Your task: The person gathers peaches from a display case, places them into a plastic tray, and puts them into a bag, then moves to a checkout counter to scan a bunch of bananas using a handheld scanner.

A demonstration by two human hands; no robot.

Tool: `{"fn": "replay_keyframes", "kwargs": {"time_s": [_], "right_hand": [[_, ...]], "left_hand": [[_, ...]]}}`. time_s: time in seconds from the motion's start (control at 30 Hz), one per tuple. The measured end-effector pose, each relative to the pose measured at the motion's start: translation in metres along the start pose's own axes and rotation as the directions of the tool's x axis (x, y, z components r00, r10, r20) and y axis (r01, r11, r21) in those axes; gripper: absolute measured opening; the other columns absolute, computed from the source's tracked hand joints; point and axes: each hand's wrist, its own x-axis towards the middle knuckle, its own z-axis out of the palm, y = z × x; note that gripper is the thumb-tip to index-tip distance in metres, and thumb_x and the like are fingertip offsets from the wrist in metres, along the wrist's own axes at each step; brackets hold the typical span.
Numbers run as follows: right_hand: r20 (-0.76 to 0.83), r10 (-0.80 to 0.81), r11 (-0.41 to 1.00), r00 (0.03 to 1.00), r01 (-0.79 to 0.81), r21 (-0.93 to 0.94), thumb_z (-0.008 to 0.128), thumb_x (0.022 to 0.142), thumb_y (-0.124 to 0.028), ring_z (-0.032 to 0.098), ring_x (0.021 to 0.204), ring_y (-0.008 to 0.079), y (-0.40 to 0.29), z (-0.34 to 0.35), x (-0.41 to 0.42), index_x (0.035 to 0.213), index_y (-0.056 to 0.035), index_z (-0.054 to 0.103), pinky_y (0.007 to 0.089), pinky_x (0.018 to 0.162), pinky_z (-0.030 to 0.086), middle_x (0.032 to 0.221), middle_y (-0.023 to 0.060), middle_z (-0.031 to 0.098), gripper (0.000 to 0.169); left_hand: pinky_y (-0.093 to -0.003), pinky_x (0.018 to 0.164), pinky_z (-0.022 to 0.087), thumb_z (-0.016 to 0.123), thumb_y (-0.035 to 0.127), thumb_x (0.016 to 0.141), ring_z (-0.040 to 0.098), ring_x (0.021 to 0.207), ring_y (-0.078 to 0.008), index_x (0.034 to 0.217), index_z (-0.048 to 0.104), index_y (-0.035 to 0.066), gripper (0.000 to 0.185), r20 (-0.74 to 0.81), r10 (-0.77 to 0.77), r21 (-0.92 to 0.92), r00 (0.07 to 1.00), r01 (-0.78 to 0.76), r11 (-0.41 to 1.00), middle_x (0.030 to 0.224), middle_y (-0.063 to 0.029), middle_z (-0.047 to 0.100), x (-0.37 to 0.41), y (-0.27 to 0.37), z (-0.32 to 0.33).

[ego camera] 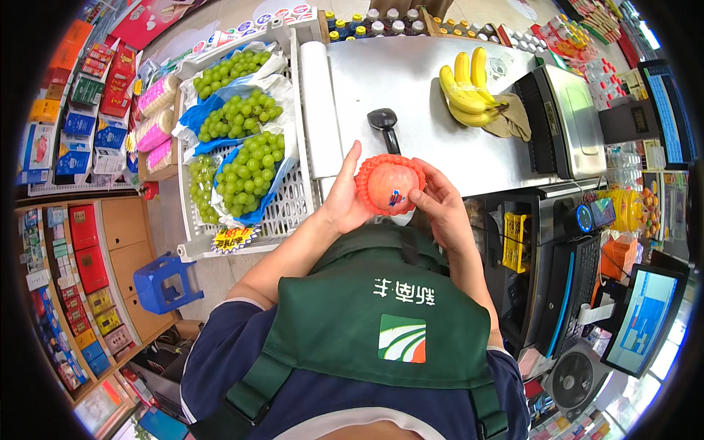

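A pink-red apple sits in a red foam net sleeve, a small sticker on its side. Its left side rests against the palm of my left hand, whose thumb points away from me. My right hand grips the apple from the other side, thumb on the fruit near the sticker. Just beyond lies a black handheld barcode scanner on the metal counter, the lower end of its handle hidden behind the apple. Farther right, a bunch of bananas rests partly on a brown cloth.
Left of the counter, a white plastic crate holds bunches of green grapes. A white roll runs along the counter's left edge. A grey-and-black machine stands right. Below are a keyboard and a blue stool.
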Motion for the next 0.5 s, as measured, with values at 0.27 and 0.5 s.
{"fn": "replay_keyframes", "kwargs": {"time_s": [0.27,0.5], "right_hand": [[0.132,0.064,0.995,0.989,-0.054,-0.079,0.070,0.089,-0.012,0.054,0.119,0.0194,-0.019,-0.011,0.027,0.139,0.0037,0.043,0.0339,0.103,0.042,0.131,0.0127,0.057,0.060],[0.190,-0.048,0.931,0.981,0.113,-0.346,0.066,0.092,-0.021,0.056,0.111,0.0201,-0.016,-0.002,0.048,0.136,-0.0047,0.050,0.0339,0.093,0.048,0.115,0.0100,0.060,0.050]], "left_hand": [[-0.0593,0.105,0.039,0.032,0.045,0.099,0.050,0.124,-0.0379,0.130,0.050,0.001,0.057,-0.025,0.122,-0.218,0.992,-0.125,0.968,0.134,-0.0211,0.052,0.019,-0.005,-0.021],[-0.0679,0.104,0.032,0.039,0.051,0.095,0.047,0.126,-0.0431,0.135,0.048,0.005,0.062,0.056,0.094,-0.292,0.994,-0.073,0.954,0.136,-0.0207,0.050,0.007,-0.001,-0.001]]}}
